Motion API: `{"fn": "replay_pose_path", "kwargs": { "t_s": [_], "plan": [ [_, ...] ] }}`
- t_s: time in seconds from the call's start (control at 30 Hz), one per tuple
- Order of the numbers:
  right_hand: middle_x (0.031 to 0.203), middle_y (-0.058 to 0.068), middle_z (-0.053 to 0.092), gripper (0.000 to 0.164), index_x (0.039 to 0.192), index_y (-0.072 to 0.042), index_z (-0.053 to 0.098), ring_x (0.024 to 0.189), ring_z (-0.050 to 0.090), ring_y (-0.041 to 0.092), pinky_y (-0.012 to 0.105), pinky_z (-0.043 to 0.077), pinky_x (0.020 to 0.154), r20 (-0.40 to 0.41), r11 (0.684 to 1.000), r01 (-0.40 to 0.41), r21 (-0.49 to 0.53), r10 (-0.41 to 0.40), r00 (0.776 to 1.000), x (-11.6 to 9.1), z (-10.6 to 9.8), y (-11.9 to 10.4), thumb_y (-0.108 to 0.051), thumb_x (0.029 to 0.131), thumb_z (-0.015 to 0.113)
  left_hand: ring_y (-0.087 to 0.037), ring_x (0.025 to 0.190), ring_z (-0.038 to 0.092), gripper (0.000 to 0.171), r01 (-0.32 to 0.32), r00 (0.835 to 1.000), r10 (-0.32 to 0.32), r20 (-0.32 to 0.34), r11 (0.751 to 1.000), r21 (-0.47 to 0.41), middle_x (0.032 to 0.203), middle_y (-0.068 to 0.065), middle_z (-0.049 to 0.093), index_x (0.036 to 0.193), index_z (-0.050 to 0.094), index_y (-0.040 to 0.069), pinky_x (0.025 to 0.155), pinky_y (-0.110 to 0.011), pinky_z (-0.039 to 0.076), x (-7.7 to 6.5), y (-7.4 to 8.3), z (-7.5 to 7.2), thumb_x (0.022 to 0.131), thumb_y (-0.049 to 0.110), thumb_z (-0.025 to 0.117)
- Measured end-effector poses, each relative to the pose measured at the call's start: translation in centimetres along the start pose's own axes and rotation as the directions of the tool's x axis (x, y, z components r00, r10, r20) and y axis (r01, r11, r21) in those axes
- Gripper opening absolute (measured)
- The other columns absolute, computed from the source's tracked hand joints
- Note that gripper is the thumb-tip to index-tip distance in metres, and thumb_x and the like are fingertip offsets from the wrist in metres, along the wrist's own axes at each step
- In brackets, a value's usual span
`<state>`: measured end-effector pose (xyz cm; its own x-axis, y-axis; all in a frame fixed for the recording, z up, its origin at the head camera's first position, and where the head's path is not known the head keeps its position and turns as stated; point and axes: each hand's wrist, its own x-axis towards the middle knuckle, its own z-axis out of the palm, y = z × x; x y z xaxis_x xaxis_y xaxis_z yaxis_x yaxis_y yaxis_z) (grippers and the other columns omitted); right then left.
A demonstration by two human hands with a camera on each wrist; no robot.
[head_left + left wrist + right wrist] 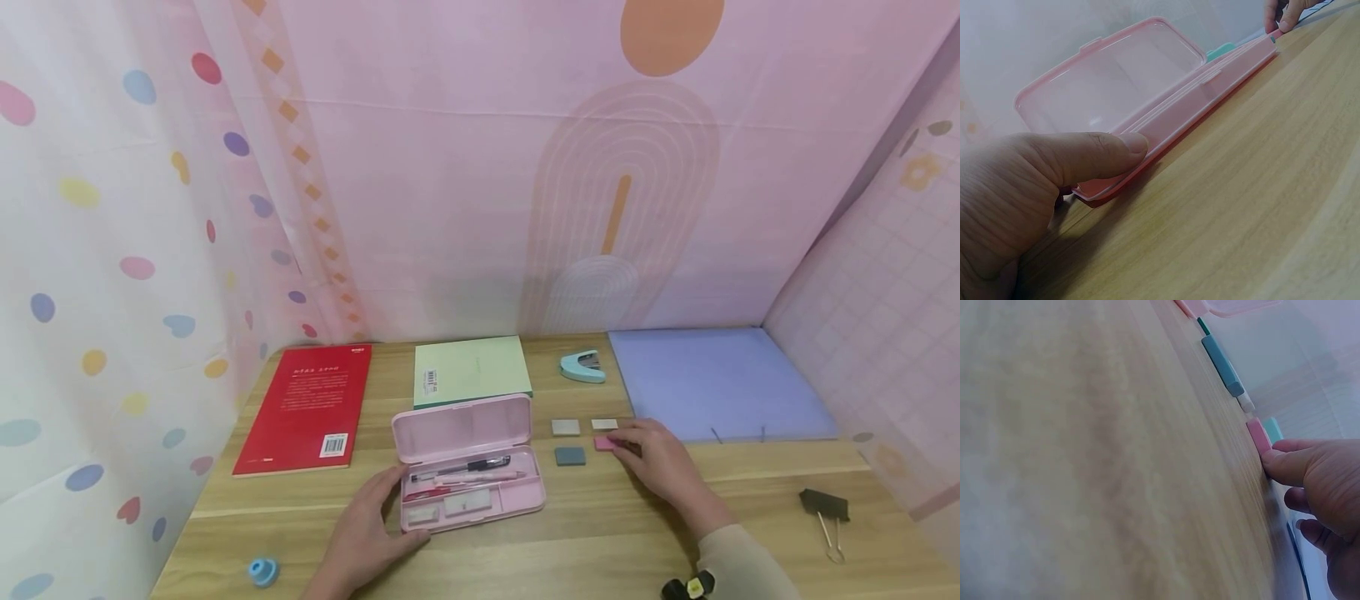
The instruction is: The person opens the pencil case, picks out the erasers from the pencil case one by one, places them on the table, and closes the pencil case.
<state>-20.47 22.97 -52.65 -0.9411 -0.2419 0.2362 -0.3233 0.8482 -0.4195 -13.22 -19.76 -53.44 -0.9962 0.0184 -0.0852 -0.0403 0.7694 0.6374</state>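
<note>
Beige sleeve (pixel 744 560), black wrist device (pixel 687 587)

The pencil case (pixel 521 497) is pale pink; one block (pixel 603 444) is brighter pink; the left curtain (pixel 97 208) has multicoloured spots.

The head view is bright and softly, evenly lit; both wrist views look dimmer (and cooler in tone). A soft shadow lies beside the left hand (pixel 1019 200), faint glare touches the pink lid (pixel 1110 81), and the near tabletop (pixel 1079 487) blurs in the right wrist view.
</note>
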Motion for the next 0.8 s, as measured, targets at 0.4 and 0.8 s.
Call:
{"fn": "replay_pose_path", "kwargs": {
  "t_s": [0.4, 0.8],
  "plan": [
    [0.103, 0.002, 0.068, 0.026, 0.103, -0.015, 0.074, 0.096, 0.062, 0.02, 0.041, 0.053, 0.084, -0.101, 0.993, 0.11, 0.052, -0.104, 0.989, 0.1, -0.4, -4.6, -0.019, 0.078, 0.08, -0.017, 0.127, 0.042, 0.102, -0.007, 1.0, 0.007, 0.005, 1.0, -0.019, 0.14, 0.006, 0.045, 0.143, 0.043, 0.025, 0.098, -0.046, 0.047, 0.1, -0.2, -0.2, 0.056, 0.054, 0.087],
    [0.099, -0.015, 0.064, 0.017, 0.104, -0.025, 0.074, 0.095, 0.056, 0.003, 0.02, 0.046, 0.087, 0.158, 0.832, 0.542, 0.115, -0.554, 0.817, 1.9, 6.2, -19.2, -0.032, 0.089, 0.069, -0.018, 0.131, 0.039, 0.099, -0.038, 0.999, 0.039, 0.03, 0.998, -0.051, 0.142, 0.006, 0.045, 0.143, 0.045, 0.026, 0.103, -0.048, 0.042, 0.1, -0.5, -0.4, 0.057, 0.049, 0.089]
  ]
}}
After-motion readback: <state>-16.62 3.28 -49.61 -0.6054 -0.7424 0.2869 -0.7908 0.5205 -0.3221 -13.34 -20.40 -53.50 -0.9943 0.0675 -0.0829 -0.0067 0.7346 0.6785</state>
